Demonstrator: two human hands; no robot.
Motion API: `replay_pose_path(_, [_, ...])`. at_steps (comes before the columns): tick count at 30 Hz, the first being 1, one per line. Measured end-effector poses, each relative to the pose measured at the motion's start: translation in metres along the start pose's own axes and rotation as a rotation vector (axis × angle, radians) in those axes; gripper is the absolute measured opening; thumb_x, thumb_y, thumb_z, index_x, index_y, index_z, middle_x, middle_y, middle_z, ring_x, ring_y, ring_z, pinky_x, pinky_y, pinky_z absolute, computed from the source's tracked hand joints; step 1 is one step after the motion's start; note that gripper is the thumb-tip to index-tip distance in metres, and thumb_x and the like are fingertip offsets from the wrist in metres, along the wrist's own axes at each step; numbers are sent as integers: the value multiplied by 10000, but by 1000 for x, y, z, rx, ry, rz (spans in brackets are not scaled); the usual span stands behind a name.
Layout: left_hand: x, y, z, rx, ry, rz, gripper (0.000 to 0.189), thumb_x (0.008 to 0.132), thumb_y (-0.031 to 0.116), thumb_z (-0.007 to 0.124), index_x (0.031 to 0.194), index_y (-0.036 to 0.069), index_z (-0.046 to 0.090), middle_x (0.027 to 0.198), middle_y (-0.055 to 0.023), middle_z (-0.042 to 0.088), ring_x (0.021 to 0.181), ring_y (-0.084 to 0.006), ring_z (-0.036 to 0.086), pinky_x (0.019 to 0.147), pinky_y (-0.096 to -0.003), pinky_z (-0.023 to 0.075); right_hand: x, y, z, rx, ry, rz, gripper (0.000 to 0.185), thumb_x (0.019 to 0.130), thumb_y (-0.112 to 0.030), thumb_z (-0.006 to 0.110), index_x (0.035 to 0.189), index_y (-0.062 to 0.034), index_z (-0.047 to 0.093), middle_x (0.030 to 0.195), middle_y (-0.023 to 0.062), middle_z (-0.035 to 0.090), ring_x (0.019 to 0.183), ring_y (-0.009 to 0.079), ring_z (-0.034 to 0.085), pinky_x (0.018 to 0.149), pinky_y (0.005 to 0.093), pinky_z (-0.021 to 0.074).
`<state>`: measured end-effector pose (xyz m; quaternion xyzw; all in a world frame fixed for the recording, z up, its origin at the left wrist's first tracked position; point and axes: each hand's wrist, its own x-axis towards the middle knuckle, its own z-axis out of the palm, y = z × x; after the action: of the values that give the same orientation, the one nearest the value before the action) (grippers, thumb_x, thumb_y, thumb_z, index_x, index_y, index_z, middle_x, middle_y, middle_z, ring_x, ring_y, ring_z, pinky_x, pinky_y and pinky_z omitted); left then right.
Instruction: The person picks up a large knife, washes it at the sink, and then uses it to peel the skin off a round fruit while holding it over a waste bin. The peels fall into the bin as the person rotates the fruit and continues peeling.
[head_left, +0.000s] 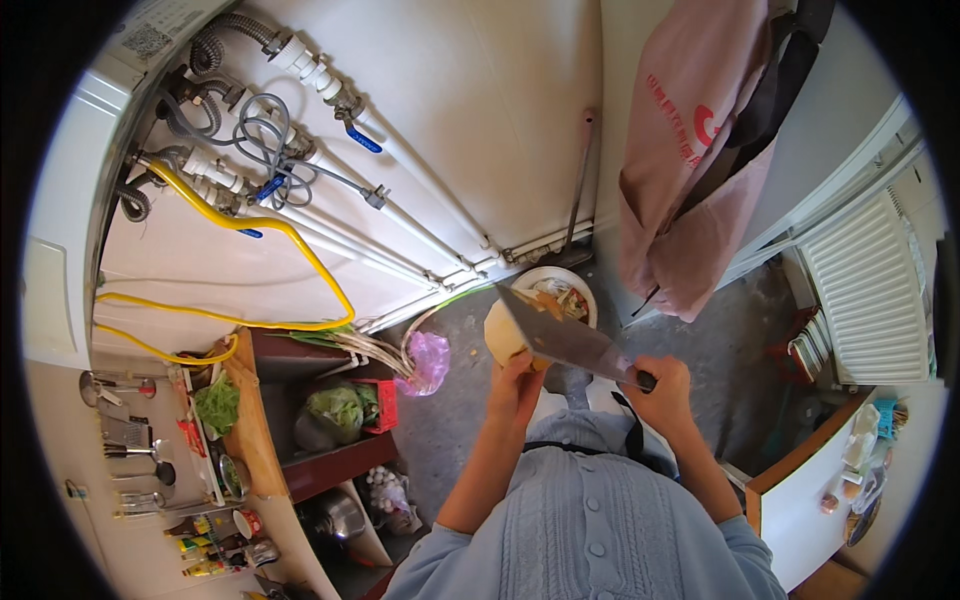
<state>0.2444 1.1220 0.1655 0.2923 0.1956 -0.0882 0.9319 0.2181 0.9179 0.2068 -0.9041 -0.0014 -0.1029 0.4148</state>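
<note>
A large peeled, pale-yellow vegetable (501, 334), perhaps a squash, rests in my left hand (517, 379), which grips it from below. My right hand (661, 386) is closed around the dark handle of a cleaver (566, 337). Its broad metal blade slants across the vegetable's right side and hides part of it. Orange-tan peel lies against the far side of the blade. Beyond the blade stands a round white bin (592, 296) on the floor, with scraps inside. The blade covers the bin's near part.
Left of me is a wooden counter (251, 420) with shelves beneath, holding bagged greens (334, 409) and a metal pot (341, 517). Scallions (375, 349) stick out beside a purple plastic bag (426, 364). A pink apron (675, 187) hangs ahead right. Pipes (420, 199) run down the wall.
</note>
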Motion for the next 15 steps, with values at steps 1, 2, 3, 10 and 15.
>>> replay_pose_path(1, [-1,-1,1,63,38,22,539,764,48,617,1255,53,392,1213,-89,490,1135,-228,484,979,-373,410,0,-3,2,-27,28,-35,159,637,-117,651,571,-78,512,525,123,497,495,337,476,470,402,378])
replay_pose_path(2, [-2,-3,2,125,77,45,517,782,47,611,1251,57,394,1198,-86,497,1126,-220,490,971,-361,418,0,-6,2,-39,31,-58,165,634,-115,651,566,-81,505,521,114,498,489,329,473,469,393,373])
replay_pose_path(3, [-4,-5,3,118,119,46,497,797,47,604,1247,56,394,1192,-84,497,1122,-216,492,962,-353,424,-1,-10,2,-50,33,-79,171,631,-112,652,562,-84,498,518,106,499,482,321,471,468,384,368])
replay_pose_path(10, [-24,-24,-3,246,146,129,344,890,119,526,1211,67,414,1163,-68,490,1047,-190,512,883,-325,456,-4,-28,13,-5,72,-177,181,641,-62,630,555,-75,472,523,100,480,468,321,441,504,358,364])
replay_pose_path(15, [-3,-63,-72,130,40,124,310,907,172,507,1189,77,422,1153,-67,480,1061,-186,491,884,-332,446,-6,-36,15,-69,46,-220,154,593,-74,639,571,-91,488,518,61,513,463,255,484,513,323,359])
